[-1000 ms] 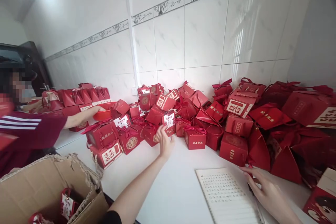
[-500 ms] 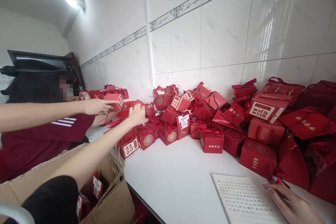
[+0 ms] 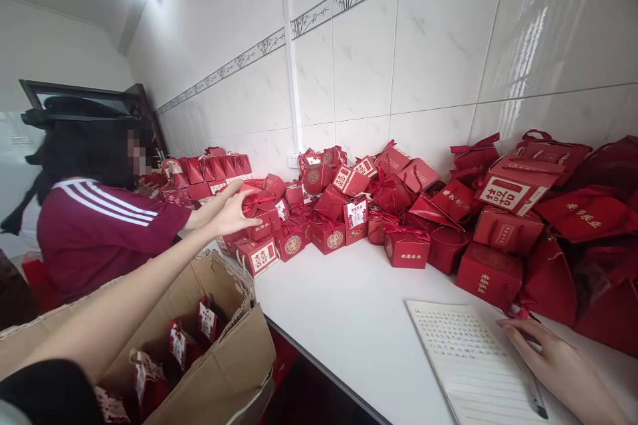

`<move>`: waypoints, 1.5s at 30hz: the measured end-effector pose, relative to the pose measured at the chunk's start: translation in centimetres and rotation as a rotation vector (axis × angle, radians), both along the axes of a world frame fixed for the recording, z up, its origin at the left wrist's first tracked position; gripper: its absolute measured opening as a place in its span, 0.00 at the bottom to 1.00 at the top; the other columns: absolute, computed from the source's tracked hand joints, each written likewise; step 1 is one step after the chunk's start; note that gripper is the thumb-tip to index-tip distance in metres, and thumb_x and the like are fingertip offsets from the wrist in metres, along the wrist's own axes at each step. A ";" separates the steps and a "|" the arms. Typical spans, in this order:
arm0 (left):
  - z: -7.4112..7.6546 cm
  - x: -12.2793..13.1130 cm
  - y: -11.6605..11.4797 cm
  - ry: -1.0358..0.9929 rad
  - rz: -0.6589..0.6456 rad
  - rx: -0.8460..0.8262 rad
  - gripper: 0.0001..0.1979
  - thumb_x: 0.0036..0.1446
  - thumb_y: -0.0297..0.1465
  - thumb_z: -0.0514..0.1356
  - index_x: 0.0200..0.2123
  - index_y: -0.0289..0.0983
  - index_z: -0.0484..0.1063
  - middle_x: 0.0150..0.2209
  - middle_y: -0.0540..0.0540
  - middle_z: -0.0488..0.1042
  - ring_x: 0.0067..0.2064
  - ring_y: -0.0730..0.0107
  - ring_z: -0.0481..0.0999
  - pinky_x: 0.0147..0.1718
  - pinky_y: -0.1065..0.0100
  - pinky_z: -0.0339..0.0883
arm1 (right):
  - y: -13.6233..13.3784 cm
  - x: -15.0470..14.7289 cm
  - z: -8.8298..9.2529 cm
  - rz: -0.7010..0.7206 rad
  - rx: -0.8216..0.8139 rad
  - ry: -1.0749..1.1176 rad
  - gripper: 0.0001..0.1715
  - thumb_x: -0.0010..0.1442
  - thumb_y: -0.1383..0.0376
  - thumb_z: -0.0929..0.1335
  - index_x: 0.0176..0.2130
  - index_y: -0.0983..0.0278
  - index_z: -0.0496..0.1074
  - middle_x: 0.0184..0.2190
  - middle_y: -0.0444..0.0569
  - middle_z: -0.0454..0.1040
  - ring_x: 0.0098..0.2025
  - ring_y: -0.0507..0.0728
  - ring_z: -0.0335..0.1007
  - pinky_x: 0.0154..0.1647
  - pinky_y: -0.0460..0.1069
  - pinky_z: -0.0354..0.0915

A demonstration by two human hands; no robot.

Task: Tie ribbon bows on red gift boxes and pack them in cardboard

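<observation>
Left grip: the left hand is half curled at a ribboned box, thumb and fingers apart; whether it holds the box firmly cannot be told.
Ribboned box: near the worktop's left edge, at the left end of the heap, just behind and above a labelled box.
Right grip: the right hand rests over the right side of the notebook, fingers bent and close together; it is unclear whether they pinch the pen.
Notebook: open near the worktop's near-right corner, handwriting on its upper lines, the pen's dark end showing below the hand.
Ribbon: a pink-red ribbon trails just beside the right fingertips.
Heap: red boxes pile along the far edge of the worktop, thickest to the right, some tipped, close to the notebook's top.
Carton: an open carton stands against the near-left edge, red packets inside; the left forearm crosses over it.
Co-worker: a person in a maroon striped shirt sits beyond the carton, a forearm right behind the left hand.
Far left: more boxes stand in rows by the wall.
</observation>
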State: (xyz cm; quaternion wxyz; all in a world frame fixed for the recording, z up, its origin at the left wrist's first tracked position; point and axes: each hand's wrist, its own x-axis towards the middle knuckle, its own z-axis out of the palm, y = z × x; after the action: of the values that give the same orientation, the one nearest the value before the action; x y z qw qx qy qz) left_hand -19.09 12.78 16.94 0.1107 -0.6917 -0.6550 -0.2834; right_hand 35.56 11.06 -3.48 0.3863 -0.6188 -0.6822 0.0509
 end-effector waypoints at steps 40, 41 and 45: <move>-11.9 8.0 -10.4 0.048 -0.233 -0.663 0.13 0.43 0.31 0.51 0.12 0.38 0.52 0.15 0.49 0.60 0.22 0.64 0.66 0.28 0.65 0.58 | -0.4 -18.9 7.7 0.015 -0.119 0.497 0.14 0.49 0.57 0.65 0.22 0.64 0.63 0.19 0.47 0.70 0.25 0.55 0.68 0.25 0.48 0.63; -11.8 7.6 -10.7 0.102 -0.202 -0.676 0.13 0.42 0.30 0.53 0.11 0.38 0.51 0.14 0.49 0.58 0.23 0.63 0.67 0.28 0.64 0.59 | -0.5 -17.2 7.6 -0.045 -0.089 0.559 0.14 0.49 0.55 0.65 0.23 0.63 0.62 0.18 0.47 0.69 0.23 0.55 0.68 0.23 0.48 0.63; -9.2 6.7 -11.1 0.152 -0.149 -0.673 0.14 0.41 0.30 0.53 0.10 0.38 0.53 0.13 0.49 0.58 0.22 0.62 0.68 0.26 0.65 0.59 | -1.2 -11.5 8.2 -0.150 0.012 0.756 0.18 0.45 0.51 0.67 0.25 0.62 0.60 0.14 0.41 0.64 0.16 0.53 0.64 0.18 0.48 0.64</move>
State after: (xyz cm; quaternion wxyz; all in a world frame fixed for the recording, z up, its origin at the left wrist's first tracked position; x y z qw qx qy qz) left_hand -12.44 1.71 7.73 -0.0962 -0.7545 -0.6492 -0.0065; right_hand 24.03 9.82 4.71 0.6169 -0.6021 -0.4448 0.2430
